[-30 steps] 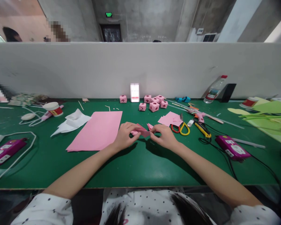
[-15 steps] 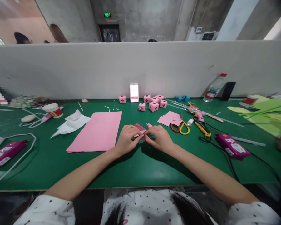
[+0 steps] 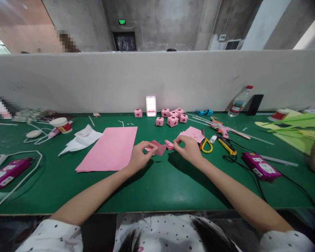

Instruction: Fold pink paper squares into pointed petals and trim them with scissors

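Between thumb and fingers of my left hand [image 3: 141, 156] is a folded piece of pink paper [image 3: 160, 148], raised slightly over the green table. My right hand [image 3: 190, 151] pinches the edge of a smaller folded pink part [image 3: 169, 144], just right of that piece. Whether the two parts are joined cannot be made out. Left of my left hand lies a stack of large pink sheets [image 3: 107, 148]. Small pink paper pieces [image 3: 193, 133] lie behind my right hand, beside the yellow-handled scissors [image 3: 207, 146]. Several pink folded paper cubes [image 3: 172, 121] stand farther back.
A phone [image 3: 151, 106] leans on the grey partition [image 3: 120, 82]. To the right are a glue gun [image 3: 223, 131], a yellow cutter [image 3: 227, 146], a purple power strip [image 3: 261, 166] with cables, and a bottle [image 3: 237, 103]. Left are crumpled white paper [image 3: 81, 140] and a paper cup [image 3: 61, 125].
My hands have moved apart from their touching position; the right one went rightward. More of the folded pink paper shows between them. The view has tilted slightly upward.
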The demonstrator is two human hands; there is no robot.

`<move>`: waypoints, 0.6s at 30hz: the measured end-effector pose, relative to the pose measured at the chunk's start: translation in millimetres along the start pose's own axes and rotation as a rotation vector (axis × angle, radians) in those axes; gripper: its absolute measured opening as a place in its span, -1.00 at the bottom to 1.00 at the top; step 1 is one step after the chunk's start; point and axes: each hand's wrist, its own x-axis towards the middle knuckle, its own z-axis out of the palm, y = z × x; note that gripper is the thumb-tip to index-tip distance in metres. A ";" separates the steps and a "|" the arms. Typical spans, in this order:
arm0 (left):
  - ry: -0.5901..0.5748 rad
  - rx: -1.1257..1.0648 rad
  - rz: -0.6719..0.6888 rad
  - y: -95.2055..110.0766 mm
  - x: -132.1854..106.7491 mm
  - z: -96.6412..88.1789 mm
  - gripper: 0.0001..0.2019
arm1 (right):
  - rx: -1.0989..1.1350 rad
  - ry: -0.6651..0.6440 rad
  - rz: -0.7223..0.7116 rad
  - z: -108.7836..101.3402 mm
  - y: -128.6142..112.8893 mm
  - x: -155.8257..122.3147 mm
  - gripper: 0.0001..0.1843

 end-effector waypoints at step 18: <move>-0.190 -0.408 -0.314 -0.8 -3.0 12.2 -0.74 | 0.682 -0.088 0.302 21.9 -23.0 -9.4 -0.61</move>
